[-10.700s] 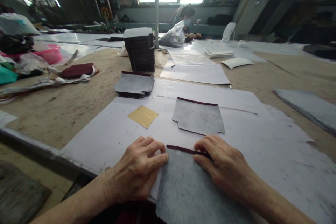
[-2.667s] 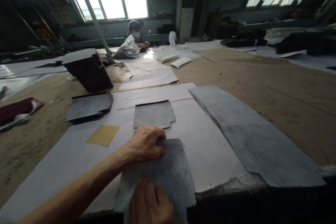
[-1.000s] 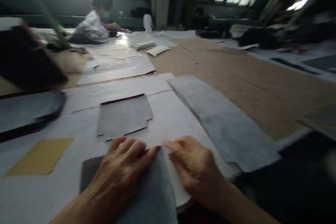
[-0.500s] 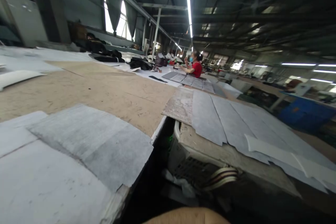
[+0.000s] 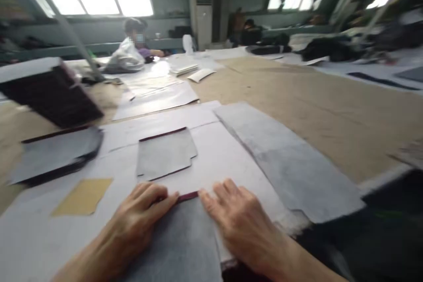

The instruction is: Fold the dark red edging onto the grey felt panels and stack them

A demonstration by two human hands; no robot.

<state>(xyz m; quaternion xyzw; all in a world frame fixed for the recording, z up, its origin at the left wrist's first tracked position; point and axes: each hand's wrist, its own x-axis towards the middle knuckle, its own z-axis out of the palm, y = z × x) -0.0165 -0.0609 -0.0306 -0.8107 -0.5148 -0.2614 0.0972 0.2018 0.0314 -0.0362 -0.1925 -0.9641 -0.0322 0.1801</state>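
Note:
At the near edge of the work table, a grey sheet-like panel [image 5: 185, 242] lies with a narrow dark red strip along its far edge. My left hand [image 5: 135, 218] has its fingers curled, thumb pressing the left end of that strip. On the strip's other end, my right hand [image 5: 239, 220] presses with bent fingers. Both hands are closed at the panel's edge, their fingertips partly hidden. Just beyond them rests a similar grey panel [image 5: 167, 153] with dark red edges. To the left lie a tan card piece [image 5: 82, 197] and a stack of dark-edged grey panels [image 5: 59, 152].
A tall dark stack [image 5: 49, 92] leans at the left. A long grey sheet [image 5: 291, 158] lies on the right, near the table's edge and a dark gap. White sheets [image 5: 161, 97] cover part of the table farther back. A person [image 5: 127, 50] sits across it.
My view has swung left and down from the hall's right side to the near table. Both my hands and the grey panel under them now show; half a second ago neither hand was clearly visible.

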